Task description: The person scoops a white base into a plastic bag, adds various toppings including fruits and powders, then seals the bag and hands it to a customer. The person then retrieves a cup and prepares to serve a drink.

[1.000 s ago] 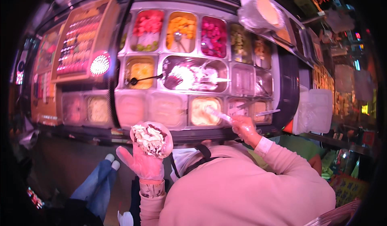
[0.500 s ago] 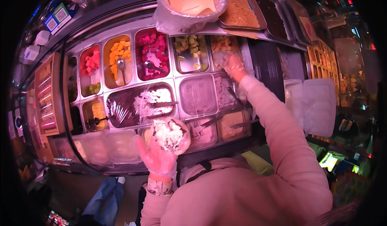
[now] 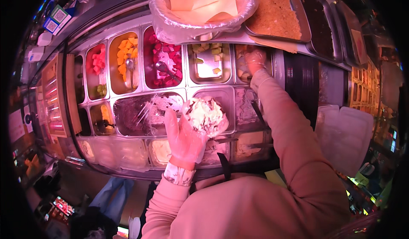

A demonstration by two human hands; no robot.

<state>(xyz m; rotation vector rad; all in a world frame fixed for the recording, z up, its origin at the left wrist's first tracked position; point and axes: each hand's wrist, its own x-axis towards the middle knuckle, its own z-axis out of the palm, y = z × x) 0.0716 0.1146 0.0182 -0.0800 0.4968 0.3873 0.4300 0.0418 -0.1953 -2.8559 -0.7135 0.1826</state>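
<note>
My left hand (image 3: pixel 186 137), in a clear glove, holds a cup of pale ice cream with dark streaks (image 3: pixel 205 116) up over the counter's metal tubs. My right hand (image 3: pixel 255 60), also gloved, reaches far out into the back right tub of pale fruit chunks (image 3: pixel 244 70); I cannot tell whether it grips anything there. Next to it sits a nearly bare steel tub with a few yellow-green pieces (image 3: pixel 209 62).
Further tubs hold red fruit with a spoon (image 3: pixel 164 64), orange cubes (image 3: pixel 125 60) and watermelon pieces (image 3: pixel 96 64). A plastic-lined bowl of wafers (image 3: pixel 203 4) and a tray of crumbs (image 3: pixel 275 11) stand behind. Ice cream tubs (image 3: pixel 145 115) fill the near rows.
My right hand left the near ice cream tubs and stretched out to the far fruit tub. The cup in my left hand rose and shifted right. My view swung over the fruit tubs.
</note>
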